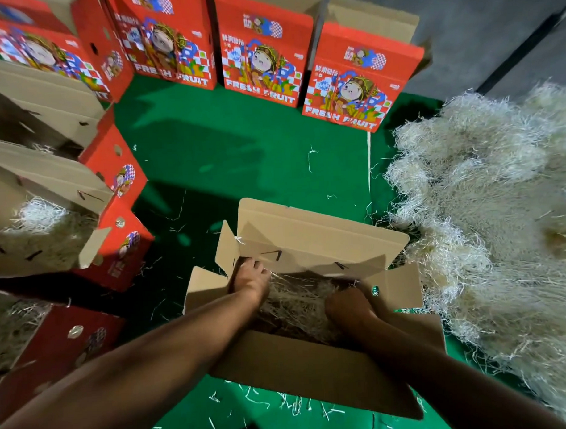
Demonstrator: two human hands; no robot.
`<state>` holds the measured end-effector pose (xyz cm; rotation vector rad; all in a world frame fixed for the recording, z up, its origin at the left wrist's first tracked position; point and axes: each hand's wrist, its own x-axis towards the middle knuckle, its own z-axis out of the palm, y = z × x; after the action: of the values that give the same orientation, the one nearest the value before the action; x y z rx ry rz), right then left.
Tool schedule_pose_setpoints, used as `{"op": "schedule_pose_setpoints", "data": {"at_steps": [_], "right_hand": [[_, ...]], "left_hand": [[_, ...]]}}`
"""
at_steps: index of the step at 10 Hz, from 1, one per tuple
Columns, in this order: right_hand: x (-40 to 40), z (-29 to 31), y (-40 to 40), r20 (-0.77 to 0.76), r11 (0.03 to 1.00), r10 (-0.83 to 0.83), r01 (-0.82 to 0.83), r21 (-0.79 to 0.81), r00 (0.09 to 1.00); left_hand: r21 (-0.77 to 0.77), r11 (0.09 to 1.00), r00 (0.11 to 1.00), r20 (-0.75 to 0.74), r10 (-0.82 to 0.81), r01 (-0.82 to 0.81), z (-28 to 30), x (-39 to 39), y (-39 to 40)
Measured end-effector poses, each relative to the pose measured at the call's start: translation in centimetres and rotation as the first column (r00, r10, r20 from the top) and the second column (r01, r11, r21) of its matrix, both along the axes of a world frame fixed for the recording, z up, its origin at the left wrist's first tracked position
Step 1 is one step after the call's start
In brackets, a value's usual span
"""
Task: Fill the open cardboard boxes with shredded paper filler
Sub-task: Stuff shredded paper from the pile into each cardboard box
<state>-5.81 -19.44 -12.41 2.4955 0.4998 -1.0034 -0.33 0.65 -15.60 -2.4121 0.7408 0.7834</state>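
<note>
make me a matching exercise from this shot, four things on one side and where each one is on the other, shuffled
Things:
1. left hand
2. big pile of shredded paper
3. open box being filled
4. upright red boxes

Places:
A. far edge of the green mat
B. right of the box being filled
C. on the filler, near the box's far left corner
D. bottom centre, under both arms

Pairs: 1-C, 2-B, 3-D, 4-A

Dim overall; bright patches on the green mat [273, 144] beside hard shadows; wide-angle bending at the edges; slightly soft.
</note>
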Motion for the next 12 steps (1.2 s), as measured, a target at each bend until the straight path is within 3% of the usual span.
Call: {"op": "schedule_pose_setpoints", "data": {"at_steps": [1, 2, 3, 4, 5, 6, 7, 8, 9, 10, 11, 12], "right_hand": [[0.6, 0.5, -0.4, 0.060, 0.971, -0.150, 0.135, 0.196, 0.987], [0.6, 0.6, -0.1, 0.048, 0.879, -0.262, 0.218, 0.424, 0.964], [0.5, 0.2, 0.0, -0.012, 0.833, -0.281, 0.250, 0.493, 0.960], [0.2, -0.4, 0.2, -0.087, 0.802, -0.316, 0.315, 0.508, 0.945], [-0.6, -1.0, 0.9, -0.034, 0.885, -0.155, 0.154, 0.439, 0.987], [-0.5, -1.6, 1.4, 0.061, 0.924, -0.120, 0.089, 0.371, 0.991], [0.1, -2.1, 1.8, 0.101, 0.960, -0.064, 0.033, 0.279, 0.993], [0.3, -2.1, 1.2, 0.134, 0.994, 0.105, -0.110, 0.027, 0.985], [0.5, -1.8, 1.0, 0.131, 0.988, 0.143, -0.134, -0.076, 0.981], [0.4, -1.9, 1.7, 0.147, 0.984, 0.129, -0.108, -0.139, 0.981], [0.5, -1.2, 1.4, 0.176, 0.980, 0.091, -0.057, -0.189, 0.980], [0.6, 0.1, 0.9, 0.148, 0.990, 0.037, -0.015, -0.144, 0.988]], "left_hand": [[-0.054, 0.999, 0.998, -0.062, 0.003, -0.007, 2.1, 0.3, -1.3], [-0.287, 0.928, 0.971, 0.074, -0.228, 0.240, 3.4, -0.9, -2.9], [-0.334, 0.878, 0.928, -0.020, -0.371, 0.344, 3.6, -0.5, -3.8], [0.170, 0.045, 0.092, -0.281, -0.955, 0.984, 2.7, -0.3, -5.3], [-0.183, 0.613, 0.587, -0.180, -0.789, 0.769, -0.9, -1.5, -3.5], [-0.275, 0.899, 0.885, -0.227, -0.406, 0.341, -0.1, -2.2, -3.9], [-0.371, 0.919, 0.907, -0.329, -0.263, 0.132, -0.2, -1.6, -3.9], [-0.353, 0.933, 0.916, -0.393, -0.078, -0.072, 1.4, -1.4, -3.1], [-0.214, 0.956, 0.864, -0.498, 0.071, -0.202, 1.9, -1.9, -1.1], [-0.076, 0.974, 0.924, -0.306, -0.228, 0.215, 0.9, -1.5, 1.3], [0.137, 0.949, 0.924, -0.304, -0.233, 0.284, 1.8, -1.8, 0.8], [0.027, 1.000, 0.960, -0.279, 0.018, -0.011, 2.0, -2.0, 1.1]]}}
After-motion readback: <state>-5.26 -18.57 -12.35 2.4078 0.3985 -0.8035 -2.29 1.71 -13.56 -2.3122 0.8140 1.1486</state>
